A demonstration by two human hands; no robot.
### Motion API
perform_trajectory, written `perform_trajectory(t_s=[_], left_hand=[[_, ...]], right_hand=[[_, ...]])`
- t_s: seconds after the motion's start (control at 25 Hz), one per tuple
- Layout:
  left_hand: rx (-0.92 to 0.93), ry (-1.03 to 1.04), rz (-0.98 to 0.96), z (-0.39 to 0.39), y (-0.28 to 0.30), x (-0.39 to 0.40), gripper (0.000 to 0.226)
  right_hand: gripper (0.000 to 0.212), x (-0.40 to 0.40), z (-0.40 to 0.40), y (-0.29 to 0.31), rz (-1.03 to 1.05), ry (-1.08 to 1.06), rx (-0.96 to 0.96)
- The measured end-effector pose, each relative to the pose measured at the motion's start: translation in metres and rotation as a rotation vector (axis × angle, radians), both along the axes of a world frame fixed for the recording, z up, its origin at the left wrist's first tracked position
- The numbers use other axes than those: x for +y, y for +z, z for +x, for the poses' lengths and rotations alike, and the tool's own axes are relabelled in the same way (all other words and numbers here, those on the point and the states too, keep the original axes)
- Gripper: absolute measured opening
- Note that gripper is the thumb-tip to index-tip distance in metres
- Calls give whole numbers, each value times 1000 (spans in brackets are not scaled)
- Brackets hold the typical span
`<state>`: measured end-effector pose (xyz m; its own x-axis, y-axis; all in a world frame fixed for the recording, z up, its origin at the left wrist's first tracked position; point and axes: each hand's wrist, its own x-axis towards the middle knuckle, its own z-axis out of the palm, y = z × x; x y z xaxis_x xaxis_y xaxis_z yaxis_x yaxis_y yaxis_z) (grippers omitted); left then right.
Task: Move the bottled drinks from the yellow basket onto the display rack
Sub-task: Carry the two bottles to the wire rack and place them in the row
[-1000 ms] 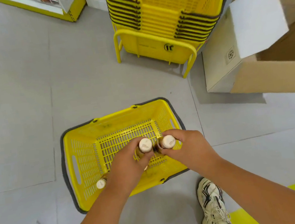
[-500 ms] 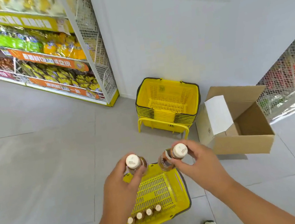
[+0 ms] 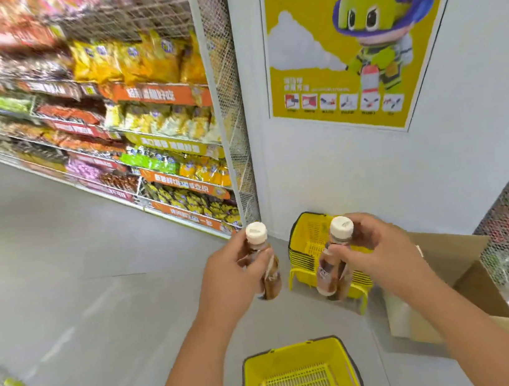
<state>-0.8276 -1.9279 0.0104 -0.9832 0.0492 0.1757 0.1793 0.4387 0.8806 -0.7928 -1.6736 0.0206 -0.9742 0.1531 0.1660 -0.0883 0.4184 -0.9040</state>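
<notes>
Left hand [image 3: 228, 275] and right hand [image 3: 375, 251] raised, fingers curled, gripping.

Glossy yellow perforated plastic basket [image 3: 297, 355], matt brown cardboard box [image 3: 474, 279], wire-mesh rack [image 3: 227, 98].

Two brown bottled drinks, the left bottle [image 3: 267, 268] and the right bottle [image 3: 334, 266], carry white caps. The near basket [image 3: 300, 379] is yellow with a grey rim and grid-patterned floor. The far poster [image 3: 352, 38] is yellow; the floor [image 3: 65, 301] is grey.
</notes>
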Motion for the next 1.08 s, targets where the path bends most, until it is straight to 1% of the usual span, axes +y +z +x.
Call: perform_trajectory(t_s=[0.12, 0.24, 0.44, 0.56, 0.68, 0.76, 0.88, 1.08], left_hand=[[22, 51, -30, -1, 40, -19, 26], [55, 136, -36, 3, 72, -30, 23], [101, 343, 16, 33, 109, -37, 26], [106, 482, 45, 61, 129, -44, 23], [113, 627, 64, 90, 147, -59, 23], [114, 716, 44, 112, 159, -76, 23], [96, 817, 40, 147, 173, -105, 22], [72, 947, 31, 211, 192, -157, 26]], right_hand=[[37, -13, -15, 29, -18, 90, 11], [36, -20, -33, 52, 2, 225, 38], [31, -32, -61, 92, 37, 484, 75], [24, -49, -76, 115, 59, 619, 102], [22, -79, -82, 142, 96, 783, 113], [22, -107, -81, 158, 91, 884, 120], [25, -152, -72, 175, 88, 975, 132], [25, -235, -45, 200, 55, 1109, 139]])
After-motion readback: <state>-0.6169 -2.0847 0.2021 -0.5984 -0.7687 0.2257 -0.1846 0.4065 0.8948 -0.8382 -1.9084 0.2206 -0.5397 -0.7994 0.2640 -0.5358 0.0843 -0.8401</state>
